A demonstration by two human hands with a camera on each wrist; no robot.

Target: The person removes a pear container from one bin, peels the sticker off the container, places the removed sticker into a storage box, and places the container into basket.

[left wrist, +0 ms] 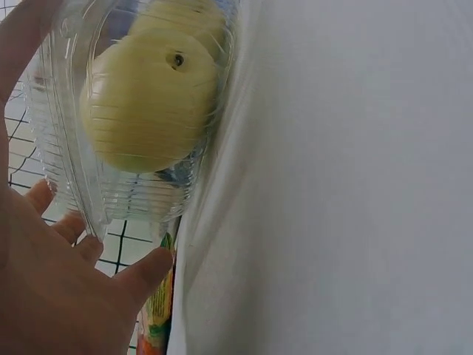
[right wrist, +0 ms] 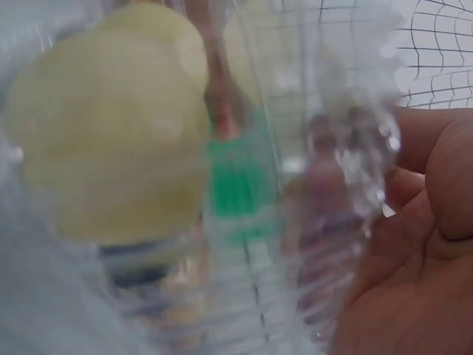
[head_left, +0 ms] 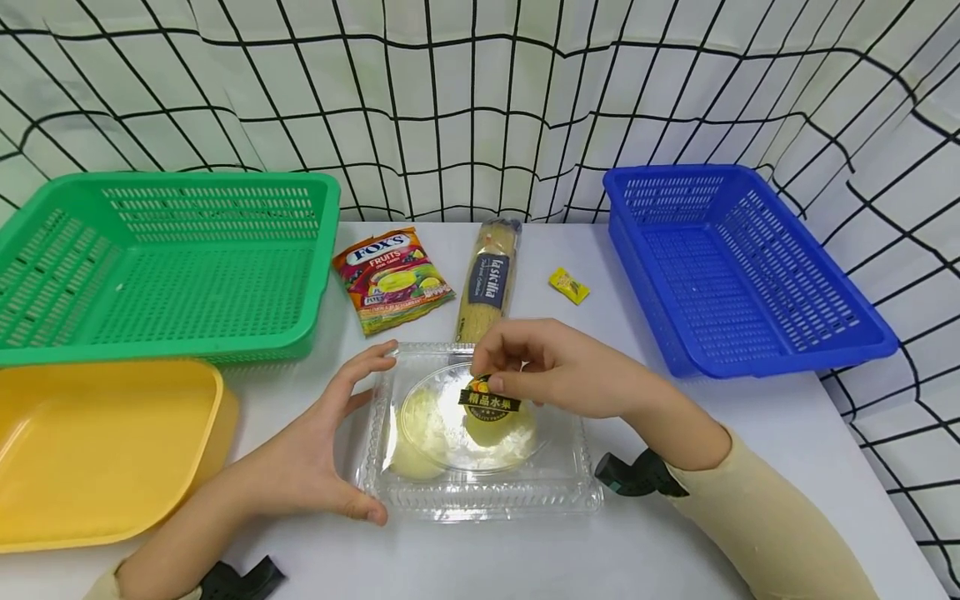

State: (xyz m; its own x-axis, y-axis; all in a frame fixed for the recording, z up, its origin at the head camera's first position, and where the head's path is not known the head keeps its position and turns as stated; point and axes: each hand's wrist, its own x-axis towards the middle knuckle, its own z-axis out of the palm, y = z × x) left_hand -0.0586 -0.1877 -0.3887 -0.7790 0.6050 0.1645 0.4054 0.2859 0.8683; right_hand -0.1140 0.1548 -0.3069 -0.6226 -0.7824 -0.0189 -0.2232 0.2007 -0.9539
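A clear plastic clamshell box (head_left: 480, 497) with pale yellow round fruits (left wrist: 151, 103) inside sits in front of me on the table. A black round label with a banner (head_left: 489, 402) is at the top of its lid. My right hand (head_left: 562, 367) is over the lid, fingers curled, pinching the label's upper edge between thumb and forefinger. Along the box's left side my left hand (head_left: 315, 462) spreads its thumb and fingers, one fingertip by the far left corner and the thumb by the near one. The right wrist view is blurred.
Behind the box lie a Fox's candy bag (head_left: 393, 279), a pack of spaghetti (head_left: 489, 279) and a small yellow wrapped sweet (head_left: 569, 285). A green basket (head_left: 187, 346) and a yellow tub (head_left: 213, 433) stand left, a blue basket (head_left: 675, 321) right. Black wire mesh (head_left: 472, 108) rises behind.
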